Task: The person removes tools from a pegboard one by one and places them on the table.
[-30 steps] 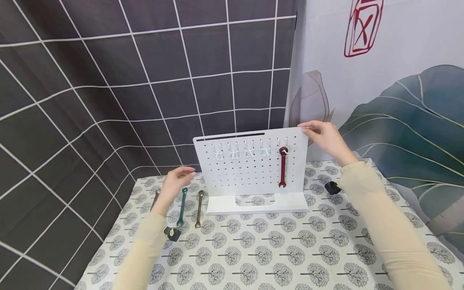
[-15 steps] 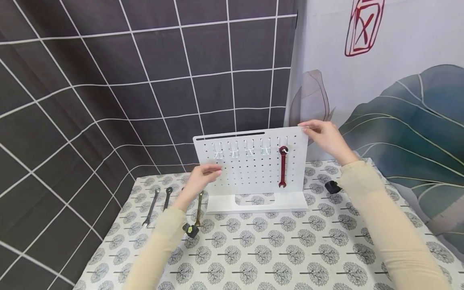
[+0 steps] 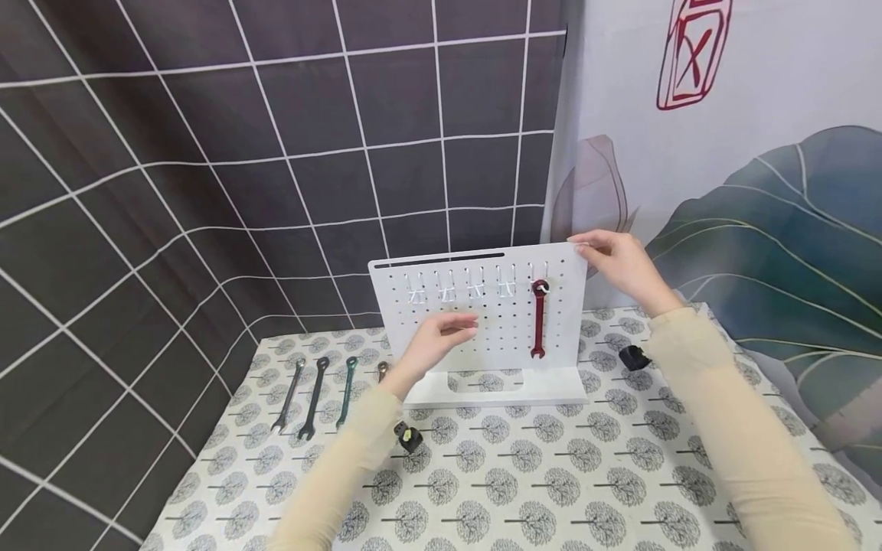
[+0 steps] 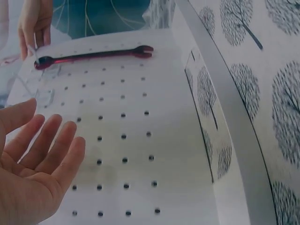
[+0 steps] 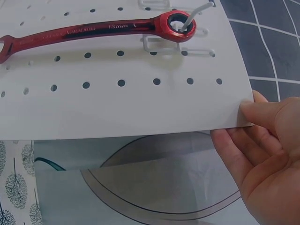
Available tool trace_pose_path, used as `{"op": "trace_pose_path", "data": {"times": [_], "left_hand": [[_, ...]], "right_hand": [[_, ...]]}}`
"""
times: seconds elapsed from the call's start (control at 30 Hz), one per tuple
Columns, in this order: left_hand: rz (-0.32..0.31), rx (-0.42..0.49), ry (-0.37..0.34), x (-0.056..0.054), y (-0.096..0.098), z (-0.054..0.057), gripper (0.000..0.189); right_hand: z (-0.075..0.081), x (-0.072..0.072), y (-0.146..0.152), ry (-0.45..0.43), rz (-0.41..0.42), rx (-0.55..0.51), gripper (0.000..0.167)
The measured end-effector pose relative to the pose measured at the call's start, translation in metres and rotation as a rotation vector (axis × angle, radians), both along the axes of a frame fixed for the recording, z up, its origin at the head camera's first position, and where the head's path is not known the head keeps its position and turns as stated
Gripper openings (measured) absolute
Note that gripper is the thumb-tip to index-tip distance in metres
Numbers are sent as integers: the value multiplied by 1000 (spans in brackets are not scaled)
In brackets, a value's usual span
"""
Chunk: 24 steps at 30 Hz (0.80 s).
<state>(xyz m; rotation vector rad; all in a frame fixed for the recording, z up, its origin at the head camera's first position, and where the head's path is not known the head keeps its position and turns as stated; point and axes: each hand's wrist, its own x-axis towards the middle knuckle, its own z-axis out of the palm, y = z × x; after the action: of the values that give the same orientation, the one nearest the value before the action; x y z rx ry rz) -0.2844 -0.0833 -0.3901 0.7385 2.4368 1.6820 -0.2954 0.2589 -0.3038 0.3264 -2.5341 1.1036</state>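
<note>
A white pegboard [image 3: 427, 337] stands upright on its base, several white wire hooks [image 3: 475, 285] along its upper part. From the rightmost hook a red combination wrench [image 3: 539, 321] hangs by its ring end; the right wrist view shows the wrench [image 5: 93, 32] marked 13mm. My right hand [image 3: 616, 260] pinches the board's upper right corner, thumb in front and fingers behind, as the right wrist view shows. My left hand [image 3: 437, 340] is in front of the board's middle with nothing in it. In the left wrist view the left hand's fingers [image 4: 61, 140] are loosely bent.
Left of the board lie a silver wrench [image 3: 288, 396], a black wrench [image 3: 315, 398], a green wrench [image 3: 347, 390] and a bronze wrench [image 3: 383, 370], partly hidden by the left arm. A tree-print cloth [image 3: 503, 482] covers the table. A dark grid curtain [image 3: 310, 153] hangs behind.
My left hand has moved right, from beside the board's left edge to in front of its middle, uncovering the wrenches at far left. The right hand stays at the corner.
</note>
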Motion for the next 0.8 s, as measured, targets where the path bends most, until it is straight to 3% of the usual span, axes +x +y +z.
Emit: {"op": "trace_pose_path", "data": {"times": [0.3,0.53,0.8], "left_hand": [[-43,59,-40,-6,36,-3,38],[-62,103,-104,-6,51,-15,39],[-95,143,-130,-16,71,-14,40]], "right_hand": [[1,3,-1,-2,5,6,33],[-4,5,-3,-17,5,8,33],[1,1,-2,6,-9,-2,32]]}}
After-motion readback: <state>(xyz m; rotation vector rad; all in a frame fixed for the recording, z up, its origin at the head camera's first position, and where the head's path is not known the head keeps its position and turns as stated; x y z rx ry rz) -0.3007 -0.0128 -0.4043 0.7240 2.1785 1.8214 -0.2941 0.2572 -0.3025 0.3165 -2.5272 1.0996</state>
